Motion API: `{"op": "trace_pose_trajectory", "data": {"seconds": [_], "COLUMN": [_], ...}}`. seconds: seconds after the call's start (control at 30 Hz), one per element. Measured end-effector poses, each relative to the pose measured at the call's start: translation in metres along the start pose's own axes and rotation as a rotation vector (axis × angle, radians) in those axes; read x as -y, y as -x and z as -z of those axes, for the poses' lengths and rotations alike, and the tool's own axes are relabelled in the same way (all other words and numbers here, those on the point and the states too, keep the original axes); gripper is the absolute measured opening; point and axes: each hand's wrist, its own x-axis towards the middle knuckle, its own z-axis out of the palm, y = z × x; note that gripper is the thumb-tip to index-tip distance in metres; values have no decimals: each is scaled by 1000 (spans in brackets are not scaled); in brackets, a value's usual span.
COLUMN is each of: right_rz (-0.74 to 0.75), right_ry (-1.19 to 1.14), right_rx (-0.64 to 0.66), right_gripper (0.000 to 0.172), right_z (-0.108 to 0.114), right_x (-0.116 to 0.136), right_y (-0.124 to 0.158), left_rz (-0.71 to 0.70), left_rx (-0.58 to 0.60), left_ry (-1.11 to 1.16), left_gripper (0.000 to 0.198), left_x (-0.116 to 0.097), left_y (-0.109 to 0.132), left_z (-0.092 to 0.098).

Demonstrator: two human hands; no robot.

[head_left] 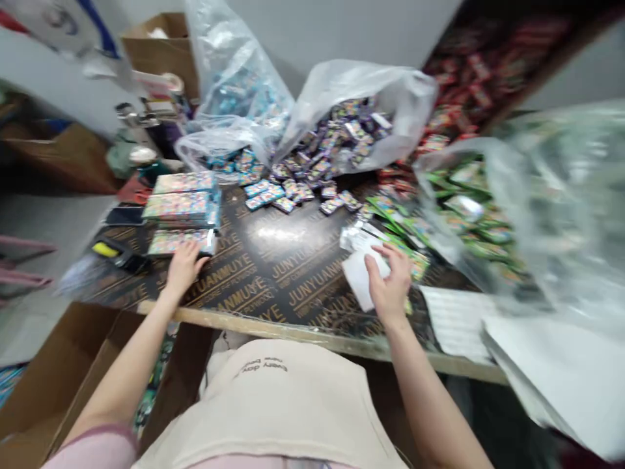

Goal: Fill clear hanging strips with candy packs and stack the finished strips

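Head view: a dark brown plywood tabletop with gold lettering (258, 251) stretches before a person in a beige apron (293, 410). On the tabletop's left part, the left hand (183, 268) has its fingers over the near side of a low, flat, multicoloured stack of small packets (161, 242), its thumb set apart from them; whether it grips the stack I cannot tell. Taller multicoloured stacks with bluish sides (178, 205) stand farther back on that same part of the tabletop. Nearer the tabletop's left end lies a black-and-yellow object (117, 253), too blurred to identify.

Over the tabletop's right part, the right hand (391, 280) is half curled, thumb and fingers at a flat white piece, perhaps paper (359, 281); blur hides whether it is pinched or merely touched. Shiny green packets (390, 215) lie just beyond, on the tabletop's right part. Small blue packets (263, 194) sit toward the middle of its far side, and small dark purple packets (317, 163) spill onto that far side from a clear plastic bag (413, 98). A white printed sheet (454, 319) lies at the tabletop's near right corner.
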Motion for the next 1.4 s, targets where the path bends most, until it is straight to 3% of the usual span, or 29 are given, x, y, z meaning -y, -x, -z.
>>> {"op": "trace_pose_trajectory", "data": {"seconds": [0.07,0.13,0.2,0.27,0.3,0.33,0.4,0.5,0.53,0.6,0.67,0.73,0.83,0.93,1.03,1.17,1.23,1.3,1.33,1.4], "right_rz": [-53,-146,-253,-223,-184,-150,-154,-286,-312,-303,-247,-209,-216,-240,-230,-176,-126,-36,27,183], "right_ry": [56,153,242,232,228,237,311,463,501,530,508,478,459,406,300,140,23,-192,-312,-446], "right_rx": [-75,13,287,575,635,625,451,231,248,400,581,678,709,708,632,400,277,238,280,519], "right_gripper": [36,44,43,37,35,35,38,47,50,54,58,68,80,59,36,29,32,32,30,27], "right_z": [6,6,2,-3,-3,-1,10,34,40,45,42,32,16,7,5,12,17,21,22,19], "right_x": [-23,-45,-59,-67,-69,-72,-82,-109,-120,-138,-150,-156,-161,-164,-161,-141,-120,-91,-74,-36], "right_y": [3,13,29,41,44,44,33,1,-11,-31,-48,-62,-79,-91,-102,-127,-138,-141,-138,-124], "left_rz": [-30,-54,-64,-104,-139,-178,-267,-423,-479,-609,-714,-791,-854,-857,-830,-723,-498,-140,41,295], "left_rx": [-43,-85,-140,-140,-113,-72,35,218,274,382,460,523,584,579,576,688,698,678,702,911], "left_ry": [-12,-5,37,110,149,183,231,254,252,246,244,240,225,211,204,367,599,916,1094,1462], "left_gripper": [45,46,44,44,44,45,46,54,58,62,65,68,71,72,72,70,68,69,70,76], "left_x": [6,4,-10,-37,-53,-71,-107,-161,-179,-217,-253,-283,-309,-316,-315,-311,-306,-297,-292,-281], "left_y": [-2,-8,-15,-19,-20,-21,-23,-27,-30,-35,-40,-43,-37,-22,-11,-20,-38,-58,-67,-78], "left_z": [-3,-8,-15,-23,-28,-33,-44,-62,-68,-78,-86,-94,-102,-107,-109,-108,-99,-84,-74,-51]}}
